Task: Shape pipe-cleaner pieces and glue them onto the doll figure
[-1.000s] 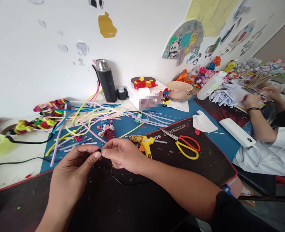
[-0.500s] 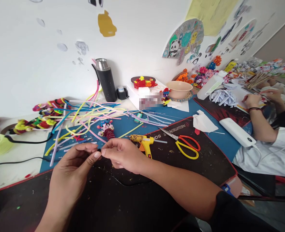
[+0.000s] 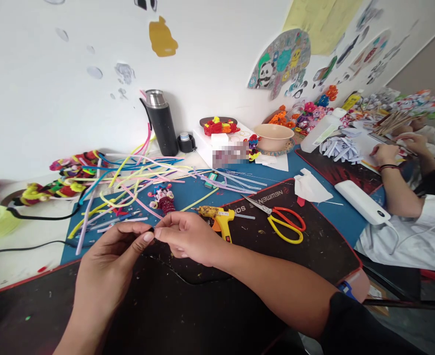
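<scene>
My left hand (image 3: 106, 268) has its thumb and forefinger pinched on a small black piece (image 3: 151, 230). From the other side, the fingertips of my right hand (image 3: 193, 241) close on the same piece. Most of it is covered by fingers, so its kind cannot be made out. Just beyond my hands lies a small doll (image 3: 165, 202) with a dark red fuzzy body. A yellow glue gun (image 3: 222, 220) rests right of it, by my right wrist. Scissors (image 3: 271, 210) with one red and one yellow handle lie open on the black mat (image 3: 324, 251).
Loose coloured fuzzy stems (image 3: 139, 171) spread across the back left. Behind them stands a black thermos (image 3: 164, 125). A beige bowl (image 3: 274, 138) is near the wall. At right are a white power bank (image 3: 363, 202) and a co-worker's hands (image 3: 385, 154).
My hands keep almost the same pose around the black piece, with only a slight shift of the left fingers. The co-worker's far hand has moved slightly.
</scene>
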{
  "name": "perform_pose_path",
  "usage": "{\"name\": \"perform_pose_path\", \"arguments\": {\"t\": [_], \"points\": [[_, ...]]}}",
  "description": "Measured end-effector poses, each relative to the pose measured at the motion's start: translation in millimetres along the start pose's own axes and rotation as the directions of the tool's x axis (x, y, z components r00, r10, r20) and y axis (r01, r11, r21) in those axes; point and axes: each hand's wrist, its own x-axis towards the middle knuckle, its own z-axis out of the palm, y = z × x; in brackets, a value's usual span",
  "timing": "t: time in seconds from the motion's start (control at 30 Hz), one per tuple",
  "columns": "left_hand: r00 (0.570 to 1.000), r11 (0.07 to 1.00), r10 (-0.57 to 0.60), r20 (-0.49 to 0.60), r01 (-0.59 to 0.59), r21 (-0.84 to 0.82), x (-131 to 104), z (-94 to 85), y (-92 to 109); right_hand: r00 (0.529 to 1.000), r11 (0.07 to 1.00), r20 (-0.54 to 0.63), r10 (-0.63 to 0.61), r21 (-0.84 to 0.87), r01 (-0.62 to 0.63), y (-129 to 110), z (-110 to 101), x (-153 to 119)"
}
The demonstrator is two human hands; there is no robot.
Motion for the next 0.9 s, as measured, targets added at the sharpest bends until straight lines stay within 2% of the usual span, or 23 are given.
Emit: {"name": "perform_pose_path", "arguments": {"t": [0.17,0.9], "points": [[1.0,1.0,0.024,-0.013,-0.024,-0.017,-0.1,1.6,-0.1,1.0,1.0,-0.002,0.004,-0.02,-0.004,0.0,-0.8,-0.8],[1.0,1.0,-0.006,0.007,0.006,0.011,-1.7,1.2,2.5,1.0,1.0,-0.012,0.011,0.001,-0.011,-0.6,1.0,-0.9]]}}
